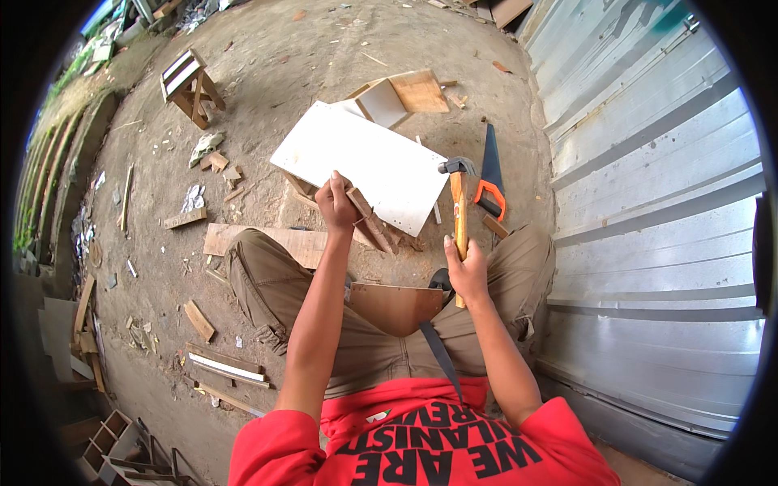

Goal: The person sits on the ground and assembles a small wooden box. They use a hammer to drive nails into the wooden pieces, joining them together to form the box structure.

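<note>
My right hand [468, 271] is wrapped round the wooden handle of a claw hammer [460, 202], which stands nearly upright, its dark metal head uppermost. My left hand [336, 202] is closed, thumb up, at the near edge of a white board [356, 158]. What its fingers hold, if anything, I cannot make out. Right beside that fist is a rough wooden strip [373, 223], slanting down from the board's edge. The white board lies on top of a wooden frame, partly hidden beneath it. Between my legs rests a brown wooden piece [395, 306].
A handsaw [491, 174] with an orange handle lies right of the board. Behind it sits an open box-like wooden piece [389, 99]. A small wooden stool [191, 87] stands far left. Corrugated metal sheeting [648, 202] rises at right. Wood offcuts [199, 321] litter the ground at left.
</note>
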A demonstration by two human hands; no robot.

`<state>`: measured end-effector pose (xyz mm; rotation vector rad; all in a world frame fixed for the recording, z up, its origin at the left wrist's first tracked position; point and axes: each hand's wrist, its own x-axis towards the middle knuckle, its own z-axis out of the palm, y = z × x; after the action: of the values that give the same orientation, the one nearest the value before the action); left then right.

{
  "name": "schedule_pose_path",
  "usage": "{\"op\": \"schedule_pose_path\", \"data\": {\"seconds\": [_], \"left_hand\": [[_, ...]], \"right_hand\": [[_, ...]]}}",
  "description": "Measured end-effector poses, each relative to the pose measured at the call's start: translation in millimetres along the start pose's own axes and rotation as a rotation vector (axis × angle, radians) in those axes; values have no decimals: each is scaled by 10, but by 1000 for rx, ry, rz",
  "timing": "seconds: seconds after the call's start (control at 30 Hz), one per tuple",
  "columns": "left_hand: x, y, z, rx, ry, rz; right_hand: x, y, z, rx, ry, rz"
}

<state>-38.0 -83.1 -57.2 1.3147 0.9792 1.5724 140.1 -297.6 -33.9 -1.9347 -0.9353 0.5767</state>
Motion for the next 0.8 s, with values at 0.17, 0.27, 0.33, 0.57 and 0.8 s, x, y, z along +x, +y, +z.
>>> {"op": "schedule_pose_path", "data": {"seconds": [0.17, 0.27, 0.33, 0.57, 0.8], "left_hand": [[-47, 33, -3, -1, -29, -41], [-42, -18, -69, -16, -17, -48], [-69, -23, -52, -9, -28, -39], [-96, -46, -39, 7, -38, -31], [-137, 107, 110, 46, -78, -47]], "right_hand": [[-28, 1, 80, 37, -17, 17], [-32, -77, 136, 48, -38, 12], [-15, -43, 165, 58, -32, -5], [-40, 15, 170, 55, -76, -4], [-120, -83, 106, 129, -73, -7]]}}
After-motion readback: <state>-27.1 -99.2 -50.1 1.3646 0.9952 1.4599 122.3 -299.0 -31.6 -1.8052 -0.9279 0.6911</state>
